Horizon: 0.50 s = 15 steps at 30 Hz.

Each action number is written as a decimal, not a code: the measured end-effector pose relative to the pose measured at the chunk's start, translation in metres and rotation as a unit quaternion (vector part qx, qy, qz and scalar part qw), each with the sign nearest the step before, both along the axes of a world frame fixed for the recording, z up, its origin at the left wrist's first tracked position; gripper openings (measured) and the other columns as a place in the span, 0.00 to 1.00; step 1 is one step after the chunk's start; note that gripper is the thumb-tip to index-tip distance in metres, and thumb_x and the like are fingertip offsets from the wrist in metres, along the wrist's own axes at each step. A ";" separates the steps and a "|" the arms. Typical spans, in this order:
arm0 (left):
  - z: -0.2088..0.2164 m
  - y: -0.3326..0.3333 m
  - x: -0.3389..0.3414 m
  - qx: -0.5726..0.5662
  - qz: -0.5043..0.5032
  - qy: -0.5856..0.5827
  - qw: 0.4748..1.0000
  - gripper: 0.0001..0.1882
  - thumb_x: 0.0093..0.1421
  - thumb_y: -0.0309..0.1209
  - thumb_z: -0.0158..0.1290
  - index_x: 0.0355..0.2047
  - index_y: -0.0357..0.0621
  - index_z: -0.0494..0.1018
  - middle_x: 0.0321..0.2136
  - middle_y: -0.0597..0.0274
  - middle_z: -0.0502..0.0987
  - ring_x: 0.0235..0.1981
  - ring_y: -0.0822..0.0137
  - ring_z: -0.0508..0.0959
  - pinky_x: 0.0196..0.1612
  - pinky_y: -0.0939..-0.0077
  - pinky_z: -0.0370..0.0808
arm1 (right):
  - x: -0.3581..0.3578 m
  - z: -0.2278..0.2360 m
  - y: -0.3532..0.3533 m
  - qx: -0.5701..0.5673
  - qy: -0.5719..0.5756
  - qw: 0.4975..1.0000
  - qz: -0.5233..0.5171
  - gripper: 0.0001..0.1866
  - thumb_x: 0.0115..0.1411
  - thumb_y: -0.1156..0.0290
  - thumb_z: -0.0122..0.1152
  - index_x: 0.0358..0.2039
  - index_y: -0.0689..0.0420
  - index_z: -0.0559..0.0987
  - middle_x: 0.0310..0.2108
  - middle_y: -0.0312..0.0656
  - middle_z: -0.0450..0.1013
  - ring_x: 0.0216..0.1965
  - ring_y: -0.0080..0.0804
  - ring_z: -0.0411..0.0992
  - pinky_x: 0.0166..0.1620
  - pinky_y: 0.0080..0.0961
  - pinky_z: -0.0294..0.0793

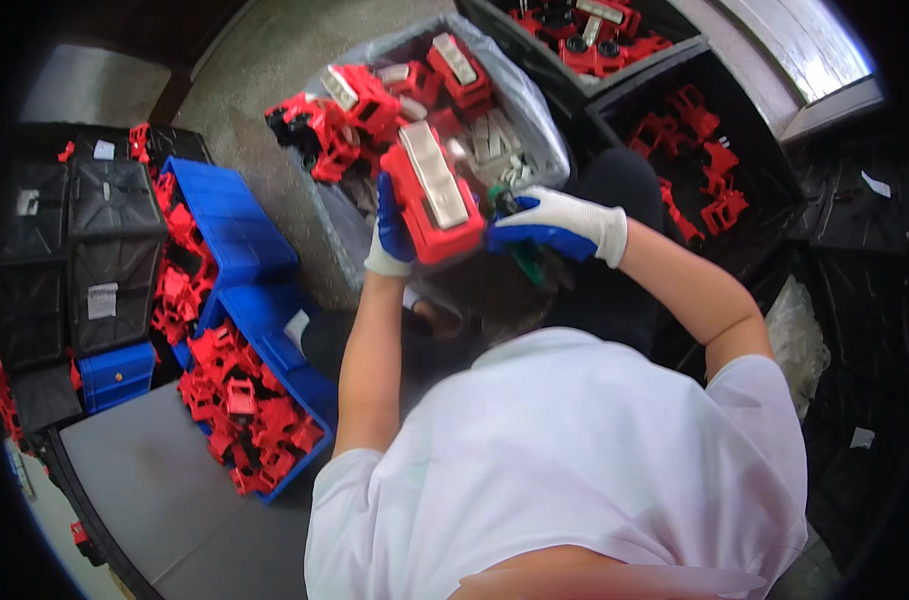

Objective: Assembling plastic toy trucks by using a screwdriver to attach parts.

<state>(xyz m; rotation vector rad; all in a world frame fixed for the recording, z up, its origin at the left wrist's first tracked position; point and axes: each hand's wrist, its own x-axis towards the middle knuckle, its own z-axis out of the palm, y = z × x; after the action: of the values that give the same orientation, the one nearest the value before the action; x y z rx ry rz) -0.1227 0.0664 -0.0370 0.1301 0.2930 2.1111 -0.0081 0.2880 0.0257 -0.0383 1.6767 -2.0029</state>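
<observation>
My left hand (393, 228), in a white glove with a blue palm, grips the side of a red toy truck body (444, 241). A long cream panel (432, 172) lies along the body's top. To its right, my right hand (557, 224), gloved the same way, is closed around a green and black hand tool (525, 257), whose exact kind is hard to make out. Both hands are over the near edge of a box lined with grey plastic (546, 122). More red toy truck bodies (461, 72) with cream panels, and loose pale pieces (492, 140), lie inside it.
Blue bins (236, 222) full of red toy parts (242, 400) stand at my left, beside stacked black crates (117, 255). Open black crates (749, 150) at the far right hold more red parts. Clear plastic wrapping (796, 340) lies near my right elbow.
</observation>
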 end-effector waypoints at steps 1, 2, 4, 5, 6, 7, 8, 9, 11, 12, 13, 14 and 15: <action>0.004 -0.004 0.011 -0.033 -0.004 -0.021 0.999 0.40 0.60 0.61 0.45 0.64 0.48 0.56 0.58 0.54 0.67 0.54 0.52 0.71 0.61 0.52 0.64 | 0.003 0.020 0.000 0.073 0.058 0.996 0.006 0.13 0.59 0.65 0.61 0.38 0.61 0.78 0.30 0.35 0.74 0.32 0.19 0.72 0.35 0.19 0.72; 0.004 -0.011 0.014 -0.100 -0.004 0.012 0.995 0.41 0.59 0.62 0.45 0.63 0.47 0.57 0.56 0.54 0.69 0.54 0.52 0.72 0.60 0.52 0.65 | 0.011 0.009 0.001 0.078 0.078 0.994 -0.011 0.13 0.59 0.65 0.62 0.40 0.60 0.77 0.29 0.34 0.73 0.30 0.18 0.70 0.33 0.18 0.71; 0.013 -0.030 0.018 -0.163 0.045 0.079 0.982 0.39 0.60 0.58 0.46 0.64 0.47 0.57 0.57 0.53 0.68 0.55 0.51 0.71 0.61 0.53 0.64 | 0.015 0.021 0.006 0.122 -0.035 0.992 -0.012 0.15 0.59 0.64 0.63 0.42 0.60 0.77 0.30 0.34 0.73 0.29 0.17 0.69 0.32 0.16 0.70; 0.019 -0.040 0.023 -0.232 0.081 0.114 0.963 0.36 0.63 0.54 0.46 0.64 0.46 0.56 0.59 0.52 0.66 0.57 0.53 0.70 0.62 0.54 0.63 | 0.023 0.024 0.007 0.109 -0.024 0.994 -0.013 0.17 0.59 0.63 0.62 0.44 0.60 0.76 0.31 0.34 0.72 0.29 0.17 0.69 0.31 0.16 0.70; 0.024 -0.051 0.021 -0.229 0.073 0.132 0.961 0.27 0.65 0.39 0.48 0.63 0.45 0.59 0.57 0.59 0.68 0.57 0.64 0.70 0.60 0.63 0.66 | 0.028 0.028 0.010 0.112 -0.021 0.993 -0.007 0.17 0.59 0.63 0.62 0.44 0.60 0.76 0.31 0.34 0.72 0.29 0.17 0.69 0.31 0.16 0.70; 0.028 -0.059 0.019 -0.294 0.135 0.329 0.887 0.27 0.65 0.36 0.50 0.62 0.45 0.60 0.56 0.61 0.69 0.56 0.67 0.70 0.59 0.66 0.67 | 0.033 0.033 0.012 0.147 -0.016 0.989 -0.001 0.17 0.60 0.62 0.62 0.45 0.59 0.76 0.32 0.33 0.72 0.29 0.17 0.69 0.31 0.15 0.70; 0.033 -0.065 0.019 -0.345 0.189 0.507 0.767 0.26 0.64 0.33 0.51 0.62 0.44 0.61 0.54 0.63 0.70 0.54 0.70 0.71 0.57 0.70 0.68 | 0.035 0.040 0.013 0.181 -0.010 0.983 0.005 0.18 0.60 0.62 0.61 0.45 0.59 0.76 0.32 0.33 0.72 0.29 0.16 0.69 0.31 0.15 0.70; 0.042 -0.072 0.022 -0.350 0.197 0.505 0.764 0.26 0.64 0.33 0.51 0.62 0.44 0.61 0.54 0.63 0.70 0.54 0.70 0.71 0.57 0.70 0.68 | 0.035 0.047 0.011 0.251 0.001 0.967 0.035 0.22 0.58 0.58 0.62 0.48 0.57 0.75 0.39 0.38 0.73 0.36 0.24 0.72 0.40 0.20 0.73; 0.062 -0.071 0.023 -0.382 0.163 0.407 0.814 0.26 0.62 0.28 0.53 0.60 0.43 0.63 0.50 0.66 0.72 0.50 0.74 0.72 0.55 0.76 0.70 | 0.046 0.050 0.012 0.323 0.072 0.943 0.024 0.25 0.58 0.56 0.63 0.51 0.56 0.74 0.43 0.41 0.73 0.41 0.29 0.72 0.46 0.24 0.71; 0.066 -0.070 0.023 -0.381 0.166 0.407 0.813 0.26 0.62 0.28 0.53 0.60 0.43 0.63 0.50 0.66 0.72 0.50 0.74 0.72 0.55 0.76 0.70 | 0.051 0.050 0.012 0.387 0.141 0.911 0.010 0.28 0.57 0.54 0.64 0.53 0.55 0.72 0.48 0.45 0.72 0.47 0.34 0.71 0.52 0.27 0.69; 0.069 -0.068 0.022 -0.386 0.165 0.349 0.838 0.26 0.61 0.26 0.54 0.59 0.42 0.63 0.48 0.66 0.73 0.49 0.74 0.73 0.54 0.77 0.70 | 0.054 0.053 0.013 0.402 0.099 0.910 0.016 0.33 0.55 0.51 0.64 0.57 0.54 0.69 0.53 0.49 0.68 0.55 0.42 0.66 0.59 0.31 0.63; 0.071 -0.067 0.022 -0.389 0.164 0.289 0.859 0.25 0.60 0.25 0.55 0.58 0.42 0.64 0.46 0.66 0.74 0.48 0.74 0.74 0.53 0.78 0.71 | 0.054 0.057 0.013 0.402 0.101 0.910 0.017 0.33 0.55 0.51 0.64 0.57 0.54 0.69 0.53 0.49 0.68 0.55 0.42 0.66 0.59 0.31 0.63; 0.073 -0.065 0.023 -0.389 0.163 0.290 0.859 0.25 0.60 0.25 0.55 0.58 0.42 0.64 0.46 0.66 0.74 0.48 0.74 0.74 0.53 0.78 0.71 | 0.055 0.060 0.013 0.423 0.108 0.899 0.029 0.33 0.55 0.51 0.64 0.57 0.54 0.69 0.53 0.49 0.68 0.55 0.42 0.67 0.59 0.31 0.64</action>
<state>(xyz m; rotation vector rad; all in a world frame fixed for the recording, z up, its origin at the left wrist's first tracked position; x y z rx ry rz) -0.1000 0.0012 0.0363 0.2428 1.5957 2.0607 0.0468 0.3012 0.0859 -0.0003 2.5163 -1.1037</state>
